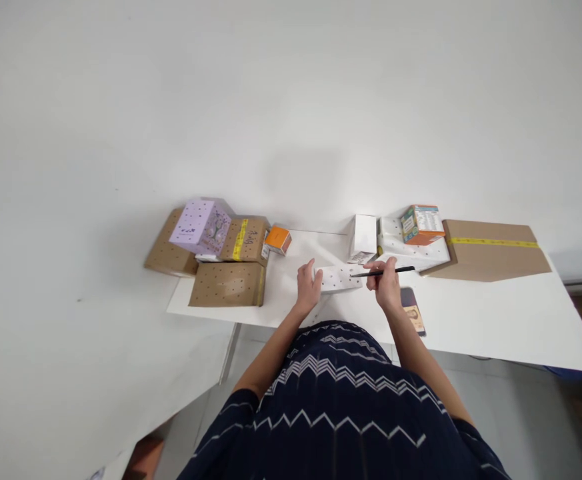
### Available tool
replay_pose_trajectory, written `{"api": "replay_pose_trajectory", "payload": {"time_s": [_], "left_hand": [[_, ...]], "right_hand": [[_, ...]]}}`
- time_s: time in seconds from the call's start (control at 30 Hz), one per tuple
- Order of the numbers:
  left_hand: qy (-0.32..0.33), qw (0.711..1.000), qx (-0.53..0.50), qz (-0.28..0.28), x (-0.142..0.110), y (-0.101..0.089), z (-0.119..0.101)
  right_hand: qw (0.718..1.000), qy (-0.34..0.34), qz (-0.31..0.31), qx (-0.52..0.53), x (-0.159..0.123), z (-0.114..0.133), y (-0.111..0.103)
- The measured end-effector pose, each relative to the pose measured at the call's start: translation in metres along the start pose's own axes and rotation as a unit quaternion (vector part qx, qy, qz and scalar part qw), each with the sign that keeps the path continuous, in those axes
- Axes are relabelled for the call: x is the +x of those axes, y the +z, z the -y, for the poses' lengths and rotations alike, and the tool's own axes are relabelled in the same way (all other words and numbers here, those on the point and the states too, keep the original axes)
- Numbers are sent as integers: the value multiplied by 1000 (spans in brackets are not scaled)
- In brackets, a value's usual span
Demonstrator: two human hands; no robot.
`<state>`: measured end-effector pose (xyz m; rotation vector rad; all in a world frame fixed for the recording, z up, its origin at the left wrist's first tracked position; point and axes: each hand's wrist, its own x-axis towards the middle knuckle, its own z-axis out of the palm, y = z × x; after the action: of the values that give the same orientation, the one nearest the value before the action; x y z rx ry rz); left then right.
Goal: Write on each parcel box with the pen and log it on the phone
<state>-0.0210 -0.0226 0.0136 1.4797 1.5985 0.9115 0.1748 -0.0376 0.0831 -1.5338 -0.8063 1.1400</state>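
A small white box (339, 279) with dark spots on its top lies on the table in front of me. At its left end is my left hand (309, 285), its thumb and fingers closed around that end. A slim black pen-like stick (403, 269) is pinched in my right hand (385, 283), just right of the box. The stick's pointed tip meets the box top near its right end, among the spots. Whether those spots are holes or marks I cannot tell.
Spotted brown cartons (228, 285) and a lilac box (195, 227) are stacked left, beside a small orange box (279, 240). Behind right stand a white box (363, 237), an orange-and-white box (423, 225) and a long brown carton (493, 250). A phone (413, 311) lies near the white table's (485, 320) front edge.
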Motion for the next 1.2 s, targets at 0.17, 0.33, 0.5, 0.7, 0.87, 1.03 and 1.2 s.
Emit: {"api": "replay_pose_trajectory", "payload": {"time_s": [0.17, 0.33, 0.5, 0.7, 0.87, 1.03, 1.2], "left_hand": [[5, 1000, 25, 18, -6, 13, -5], [-17, 1000, -1, 6, -7, 16, -5], [-38, 999, -35, -2, -6, 18, -3], [-34, 999, -39, -9, -6, 20, 0], [-16, 1000, -25, -9, -6, 20, 1], [-36, 998, -41, -16, -4, 20, -1], [-36, 999, -36, -15, -4, 20, 0]], "right_hand": [[996, -61, 58, -6, -6, 9, 19], [988, -127, 77, -47, -5, 6, 33], [990, -115, 62, -48, 2, -11, 49], [988, -94, 118, -42, 9, -30, 55], [987, -91, 118, -57, 8, -34, 53], [982, -111, 128, -89, 7, -34, 55], [990, -98, 98, -33, 11, -28, 52]]}}
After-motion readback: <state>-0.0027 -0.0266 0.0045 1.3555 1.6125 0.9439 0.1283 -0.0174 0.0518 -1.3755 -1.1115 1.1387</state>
